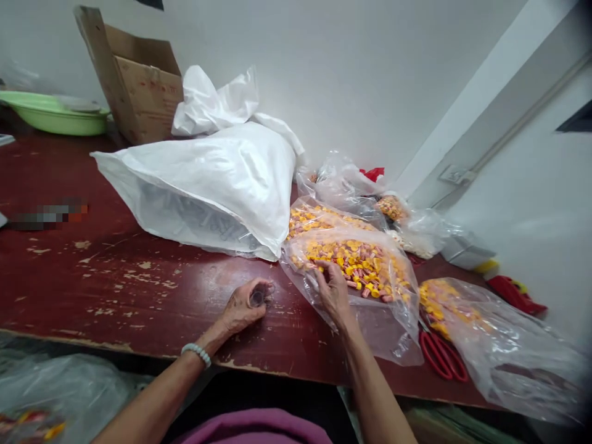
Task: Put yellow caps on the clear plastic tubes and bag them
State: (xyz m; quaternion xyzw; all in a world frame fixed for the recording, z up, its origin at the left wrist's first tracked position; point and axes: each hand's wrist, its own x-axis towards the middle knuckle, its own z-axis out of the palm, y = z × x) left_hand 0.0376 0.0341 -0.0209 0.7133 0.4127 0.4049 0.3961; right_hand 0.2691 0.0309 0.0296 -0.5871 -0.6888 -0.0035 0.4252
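Note:
My left hand (243,306) rests on the dark red table (115,277), its fingers curled around a small clear round piece (257,298). My right hand (332,290) reaches into the mouth of a clear plastic bag (370,308) full of small yellow and pink pieces (356,262), fingertips touching them. A pale bead bracelet (197,353) sits on my left wrist.
A big white plastic sack (217,179) lies behind my hands. More clear bags of yellow pieces (481,333) lie at right, with red scissors (441,354) under one. A cardboard box (139,80) and green basin (55,114) stand at the back left. The wall is close at right.

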